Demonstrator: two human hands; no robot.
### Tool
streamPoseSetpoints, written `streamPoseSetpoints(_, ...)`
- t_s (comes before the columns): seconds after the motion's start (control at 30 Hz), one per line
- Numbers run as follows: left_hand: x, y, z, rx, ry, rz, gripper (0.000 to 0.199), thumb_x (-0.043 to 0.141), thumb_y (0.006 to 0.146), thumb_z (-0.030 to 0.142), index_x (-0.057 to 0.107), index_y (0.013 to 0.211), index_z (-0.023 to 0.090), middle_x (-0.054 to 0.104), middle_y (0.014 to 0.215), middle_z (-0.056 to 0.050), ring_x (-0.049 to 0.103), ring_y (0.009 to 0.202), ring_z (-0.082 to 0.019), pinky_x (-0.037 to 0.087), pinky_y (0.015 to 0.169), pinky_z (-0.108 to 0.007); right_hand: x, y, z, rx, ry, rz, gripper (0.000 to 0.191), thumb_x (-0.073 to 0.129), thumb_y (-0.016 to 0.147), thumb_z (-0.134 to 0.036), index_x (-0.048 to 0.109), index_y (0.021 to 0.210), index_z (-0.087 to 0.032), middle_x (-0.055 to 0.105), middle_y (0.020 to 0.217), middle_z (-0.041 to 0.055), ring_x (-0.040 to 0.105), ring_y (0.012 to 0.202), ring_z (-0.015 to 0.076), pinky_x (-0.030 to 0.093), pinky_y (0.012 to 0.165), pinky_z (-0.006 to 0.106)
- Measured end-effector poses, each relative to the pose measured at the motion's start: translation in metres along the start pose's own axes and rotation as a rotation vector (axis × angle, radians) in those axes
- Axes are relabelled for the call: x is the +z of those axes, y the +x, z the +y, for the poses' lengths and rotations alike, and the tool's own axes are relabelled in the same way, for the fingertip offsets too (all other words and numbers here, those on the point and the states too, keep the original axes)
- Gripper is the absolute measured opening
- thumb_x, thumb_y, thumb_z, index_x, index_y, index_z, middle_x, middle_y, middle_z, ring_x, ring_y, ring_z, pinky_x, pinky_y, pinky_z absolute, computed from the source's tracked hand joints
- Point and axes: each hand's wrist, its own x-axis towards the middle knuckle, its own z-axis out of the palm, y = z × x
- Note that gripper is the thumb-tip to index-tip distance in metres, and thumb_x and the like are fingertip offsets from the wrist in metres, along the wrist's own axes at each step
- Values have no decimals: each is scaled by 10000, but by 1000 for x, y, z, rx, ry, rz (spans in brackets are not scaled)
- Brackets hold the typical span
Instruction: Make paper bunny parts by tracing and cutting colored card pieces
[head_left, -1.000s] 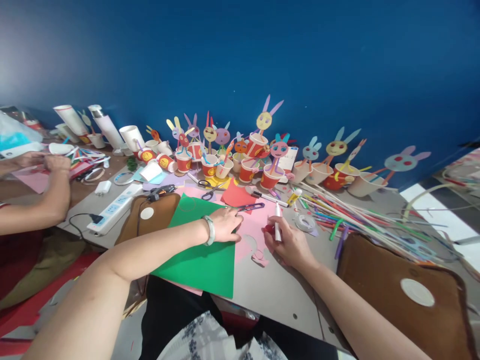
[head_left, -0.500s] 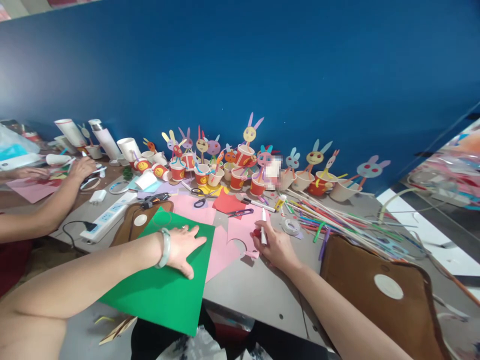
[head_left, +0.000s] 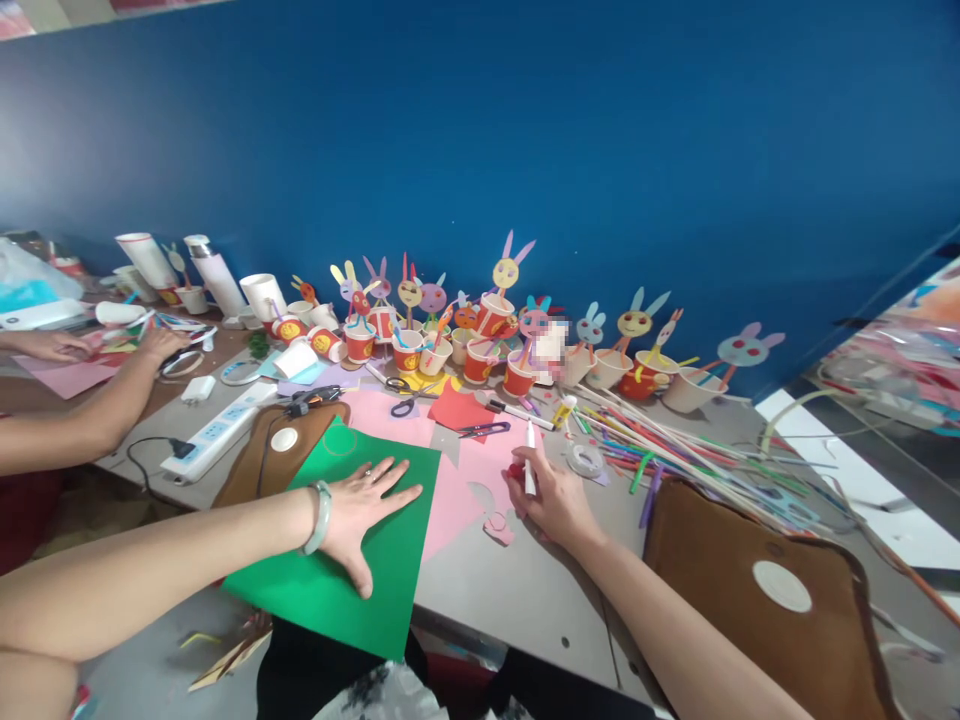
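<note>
While the green sheet (head_left: 416, 490) is held down across the near edge of the table (head_left: 510, 600) by the splayed left hand (head_left: 356, 515), nothing is grasped by it; a white marker (head_left: 530, 465) is gripped by the right hand (head_left: 559, 500); the sheet is best braced away from its overhanging part; flatness may be spoiled by the brown pad (head_left: 275, 468); space beyond is crowded by scissors (head_left: 412, 400) and rabbit-topped cups (head_left: 519, 375).
</note>
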Motion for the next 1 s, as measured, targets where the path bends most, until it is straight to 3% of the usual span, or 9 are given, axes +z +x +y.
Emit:
streamPoseSetpoints(0.23, -15, 20, -6, -17, 84, 119, 1359, 781, 509, 750, 173, 1612, 238, 2, 1684, -198, 22, 1545, -453, 137, 1208, -651, -3, 0, -1, -1, -2, 5, 220, 522, 901, -317, 560, 1100, -231, 742, 798, 30, 642, 567, 181, 465, 569, 298)
streamPoseSetpoints(0.3, -20, 16, 6, -90, 171, 168, 1274, 784, 532, 721, 275, 1586, 220, 131, 1669, -224, 162, 1514, -488, 196, 1180, -670, -3, 0, -1, -1, 2, -7, 214, 515, 910, -310, 553, 1102, -224, 737, 787, 29, 644, 568, 180, 467, 572, 295)
streamPoseSetpoints(0.37, -22, 4, 21, -251, 221, 202, 1033, 746, 671, 624, 403, 1527, 159, 382, 1544, -277, 423, 1380, -481, 373, 1089, -628, -3, -1, 0, -2, 12, -16, 209, 511, 918, -302, 545, 1108, -221, 730, 771, 22, 645, 569, 178, 469, 578, 293)
streamPoseSetpoints(0.47, -20, -18, 34, -315, 161, 73, 879, 764, 693, 486, 508, 1457, 136, 609, 1277, -261, 619, 1140, -441, 513, 942, -550, -3, -1, 1, -2, 21, -15, 205, 511, 925, -302, 541, 1113, -228, 733, 786, 20, 643, 572, 175, 471, 585, 294)
streamPoseSetpoints(0.53, -14, -30, 34, -272, 139, -25, 1125, 840, 563, 522, 399, 1540, 181, 513, 1426, -282, 528, 1265, -512, 473, 985, -633, -3, -1, 1, -5, 9, -11, 212, 506, 930, -316, 545, 1118, -224, 730, 785, 25, 633, 564, 176, 471, 584, 297)
streamPoseSetpoints(0.67, 4, -39, 24, -225, 112, -196, 1534, 923, 350, 476, 97, 1623, 248, -12, 1650, -281, 63, 1484, -585, 221, 1058, -821, -3, -1, 1, 0, -11, -13, 250, 496, 932, -341, 561, 1133, -208, 703, 723, 20, 615, 545, 176, 468, 577, 293)
streamPoseSetpoints(0.77, 9, -40, 20, -196, 137, -150, 1517, 917, 380, 393, 56, 1621, 251, -77, 1642, -264, -8, 1501, -546, 124, 1072, -832, -3, -1, 2, 40, -11, -10, 280, 504, 913, -357, 582, 1137, -206, 688, 697, 16, 603, 521, 173, 454, 550, 284)
streamPoseSetpoints(0.87, 2, -42, 20, -160, 137, -128, 1407, 875, 479, 353, 57, 1620, 262, -59, 1654, -236, -5, 1525, -493, 146, 1112, -789, -3, 0, 3, 118, 36, 4, 311, 534, 878, -370, 596, 1140, -214, 695, 712, 13, 576, 474, 158, 445, 517, 275)
streamPoseSetpoints(1.0, -11, -44, 18, -152, 117, -63, 1219, 789, 665, 476, 69, 1623, 254, -40, 1677, -188, 5, 1541, -458, 176, 1152, -731, -3, 3, 4, 229, 163, 98, 342, 599, 813, -361, 586, 1128, -229, 741, 857, 35, 561, 464, 134, 474, 520, 277)
